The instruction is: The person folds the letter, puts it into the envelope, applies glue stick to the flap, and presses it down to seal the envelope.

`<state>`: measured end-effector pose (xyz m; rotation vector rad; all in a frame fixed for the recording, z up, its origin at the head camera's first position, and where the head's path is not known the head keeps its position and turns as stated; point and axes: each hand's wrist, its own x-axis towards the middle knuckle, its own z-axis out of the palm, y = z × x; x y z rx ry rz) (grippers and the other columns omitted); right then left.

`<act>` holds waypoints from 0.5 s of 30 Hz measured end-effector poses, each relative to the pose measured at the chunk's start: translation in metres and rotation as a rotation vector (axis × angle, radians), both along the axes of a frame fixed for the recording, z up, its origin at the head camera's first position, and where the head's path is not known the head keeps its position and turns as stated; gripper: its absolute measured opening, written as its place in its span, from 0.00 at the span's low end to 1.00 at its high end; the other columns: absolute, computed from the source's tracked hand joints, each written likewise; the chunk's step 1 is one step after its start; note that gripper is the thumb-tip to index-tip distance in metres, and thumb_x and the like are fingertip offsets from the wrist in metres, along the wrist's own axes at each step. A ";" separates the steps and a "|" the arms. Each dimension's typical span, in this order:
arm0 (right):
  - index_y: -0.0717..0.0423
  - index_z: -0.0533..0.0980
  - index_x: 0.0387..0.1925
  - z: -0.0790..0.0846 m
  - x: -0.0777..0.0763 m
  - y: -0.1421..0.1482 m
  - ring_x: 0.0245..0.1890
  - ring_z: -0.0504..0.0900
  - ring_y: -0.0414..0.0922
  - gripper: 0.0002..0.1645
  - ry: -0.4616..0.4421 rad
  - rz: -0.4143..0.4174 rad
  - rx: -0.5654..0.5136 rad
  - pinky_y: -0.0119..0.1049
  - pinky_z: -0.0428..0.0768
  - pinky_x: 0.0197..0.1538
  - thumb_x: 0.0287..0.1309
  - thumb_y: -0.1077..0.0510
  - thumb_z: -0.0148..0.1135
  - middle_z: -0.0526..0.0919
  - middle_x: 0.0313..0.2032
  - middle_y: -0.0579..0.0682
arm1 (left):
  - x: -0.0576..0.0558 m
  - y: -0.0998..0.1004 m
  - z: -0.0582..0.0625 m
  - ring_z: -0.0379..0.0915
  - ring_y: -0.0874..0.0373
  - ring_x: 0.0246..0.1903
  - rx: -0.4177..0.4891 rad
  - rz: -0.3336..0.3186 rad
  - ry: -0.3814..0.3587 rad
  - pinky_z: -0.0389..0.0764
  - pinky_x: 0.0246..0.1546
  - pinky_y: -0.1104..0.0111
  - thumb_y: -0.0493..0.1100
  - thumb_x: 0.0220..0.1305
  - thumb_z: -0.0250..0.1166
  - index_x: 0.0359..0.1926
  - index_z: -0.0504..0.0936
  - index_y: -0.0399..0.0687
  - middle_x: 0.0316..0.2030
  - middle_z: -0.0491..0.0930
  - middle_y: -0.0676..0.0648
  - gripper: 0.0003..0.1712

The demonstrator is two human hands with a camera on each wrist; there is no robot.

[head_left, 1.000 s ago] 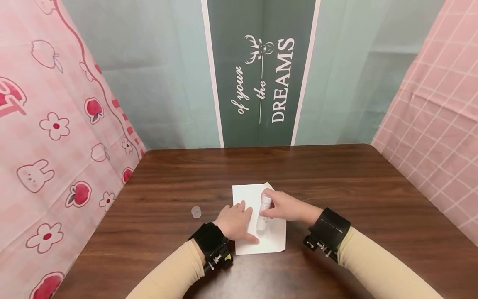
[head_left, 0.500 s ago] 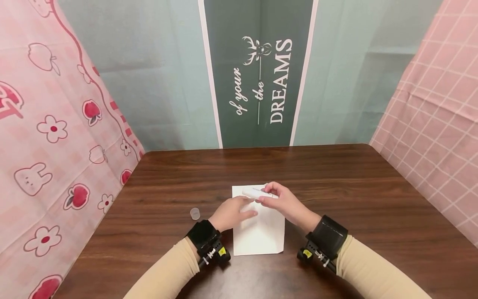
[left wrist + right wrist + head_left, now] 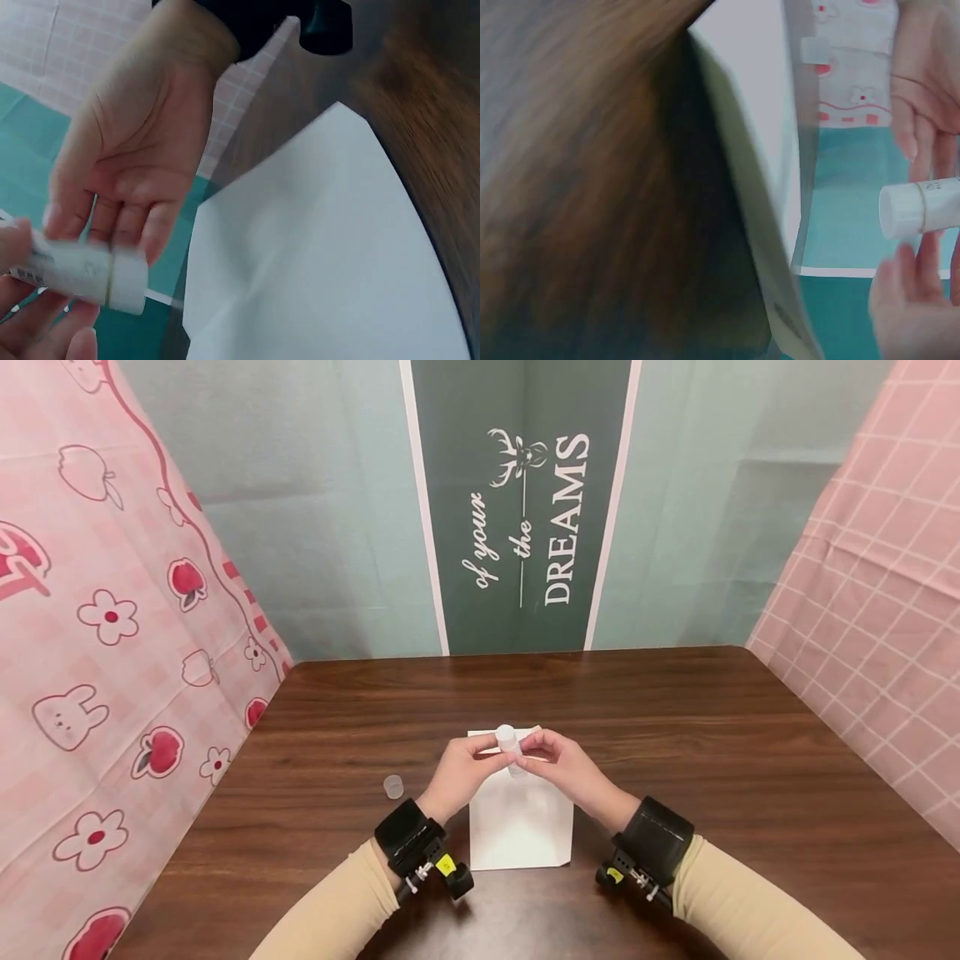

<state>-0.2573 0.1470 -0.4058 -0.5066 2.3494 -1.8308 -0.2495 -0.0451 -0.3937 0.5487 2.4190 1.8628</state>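
Left hand (image 3: 457, 777): centre of the head view; I read a pinch, thumb and fingertips bent in onto the white bottle (image 3: 507, 740), spread only about as wide as it. Thumb sits on its wall at the left edge of my left wrist view.
Right hand (image 3: 570, 770): just right of centre; also pinching, thumb and curled fingers on the same bottle from the other side. Both thumbs close together; I can't tell if they touch.
Bottle: mid-frame, between the hands, tilted, wide white end up, held off the paper (image 3: 521, 827).
Print: small dark marks on the bottle, blurred in my wrist feeds, can't read.
Paper: white, lower centre, on the table under the hands; creased in the left wrist view.
Clear cap (image 3: 393, 787): on the table, left of the left hand, well apart from the bottle.
Wrists: black straps (image 3: 408, 837) with small cameras, cream sleeves (image 3: 330, 902).
Table (image 3: 360, 710): dark brown wood grain.
Backdrop: printed pink curtain (image 3: 150, 668) left, green cloth (image 3: 330, 552) top, pink grid cloth (image 3: 877, 577) right.
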 end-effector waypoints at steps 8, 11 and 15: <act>0.63 0.76 0.39 -0.008 0.002 0.006 0.44 0.78 0.51 0.10 0.118 -0.131 0.161 0.46 0.76 0.48 0.56 0.63 0.64 0.81 0.38 0.53 | 0.005 -0.011 0.002 0.80 0.56 0.41 -0.132 0.070 0.112 0.78 0.42 0.65 0.47 0.55 0.69 0.48 0.83 0.45 0.41 0.83 0.48 0.19; 0.63 0.77 0.39 -0.009 0.002 0.009 0.41 0.79 0.50 0.08 0.117 -0.160 0.179 0.43 0.77 0.46 0.57 0.64 0.63 0.81 0.37 0.53 | 0.005 -0.017 0.003 0.80 0.56 0.39 -0.147 0.098 0.151 0.78 0.42 0.65 0.46 0.55 0.69 0.47 0.84 0.45 0.39 0.83 0.48 0.18; 0.64 0.77 0.39 -0.010 0.004 0.012 0.38 0.78 0.48 0.08 0.112 -0.179 0.182 0.37 0.77 0.41 0.57 0.64 0.62 0.80 0.36 0.53 | 0.007 -0.025 0.006 0.80 0.56 0.38 -0.147 0.124 0.152 0.79 0.41 0.65 0.46 0.55 0.69 0.47 0.83 0.45 0.38 0.84 0.48 0.18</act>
